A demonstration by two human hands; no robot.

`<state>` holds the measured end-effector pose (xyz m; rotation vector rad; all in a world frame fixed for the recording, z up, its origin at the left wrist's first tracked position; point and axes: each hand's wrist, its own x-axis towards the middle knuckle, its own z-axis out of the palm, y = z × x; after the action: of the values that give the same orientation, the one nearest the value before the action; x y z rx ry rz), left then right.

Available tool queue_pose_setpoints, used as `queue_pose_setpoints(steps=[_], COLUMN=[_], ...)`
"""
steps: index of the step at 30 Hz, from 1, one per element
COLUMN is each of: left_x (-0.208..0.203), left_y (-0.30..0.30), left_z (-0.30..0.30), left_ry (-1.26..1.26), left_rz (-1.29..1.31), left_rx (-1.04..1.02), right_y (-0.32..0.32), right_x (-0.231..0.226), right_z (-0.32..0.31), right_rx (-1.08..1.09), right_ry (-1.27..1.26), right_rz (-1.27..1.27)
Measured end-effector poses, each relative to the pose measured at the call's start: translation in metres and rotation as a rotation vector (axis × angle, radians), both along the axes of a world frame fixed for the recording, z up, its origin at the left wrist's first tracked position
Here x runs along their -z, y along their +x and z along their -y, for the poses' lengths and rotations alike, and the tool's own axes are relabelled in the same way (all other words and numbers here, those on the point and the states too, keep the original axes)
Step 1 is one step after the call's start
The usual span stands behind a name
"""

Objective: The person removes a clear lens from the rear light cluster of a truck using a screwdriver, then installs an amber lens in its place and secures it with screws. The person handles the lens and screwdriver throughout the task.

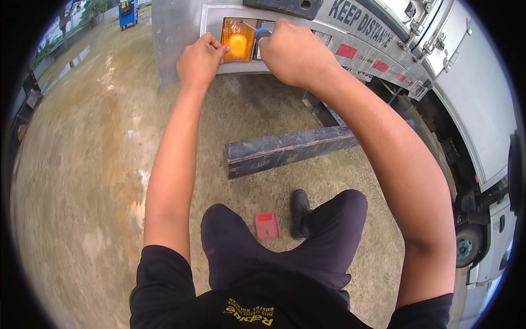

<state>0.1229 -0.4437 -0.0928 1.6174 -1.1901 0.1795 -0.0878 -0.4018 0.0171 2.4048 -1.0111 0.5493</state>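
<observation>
An amber lamp lens (239, 46) sits in the metal rear panel of a truck, with a bright glow at its middle. My left hand (200, 63) is at the lens's left edge, thumb and fingertips drawn together; what lies between them is hidden. In my right hand (298, 52) is a screwdriver (262, 34) with a blue and dark handle. Its thin shaft points left across the upper part of the lens, and my fist hides the rest of the handle. A red lens (267, 225) lies on the ground between my legs.
Below the panel a dark, scuffed metal bumper bar (290, 149) juts out over the concrete floor (98, 219). Red reflective strips (346, 51) run along the truck's rear to the right. Another truck (493, 236) stands at far right, and a blue cart (127, 13) is at far left.
</observation>
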Motion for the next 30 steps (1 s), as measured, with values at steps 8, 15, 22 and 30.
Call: queue_pose_setpoints(steps=[8,15,22,30], left_x=[-0.002,0.002,0.025,0.052], left_y=[-0.001,0.0,-0.01,-0.033], left_z=[0.0,-0.002,-0.001,-0.008], left_ry=[0.036,0.024,-0.012,0.106], left_rz=[-0.001,0.012,0.108,-0.79], left_rx=[0.006,0.0,-0.042,0.544], right_y=[-0.009,-0.037,-0.031,-0.027], right_x=[-0.022,0.043,0.104,0.109], right_z=[-0.002,-0.039,-0.032,-0.024], right_rx=[-0.085,0.027,-0.007,-0.016], right_ry=[1.115,0.426,0.522,0.516], right_rz=[0.901,0.312,0.365,0.384])
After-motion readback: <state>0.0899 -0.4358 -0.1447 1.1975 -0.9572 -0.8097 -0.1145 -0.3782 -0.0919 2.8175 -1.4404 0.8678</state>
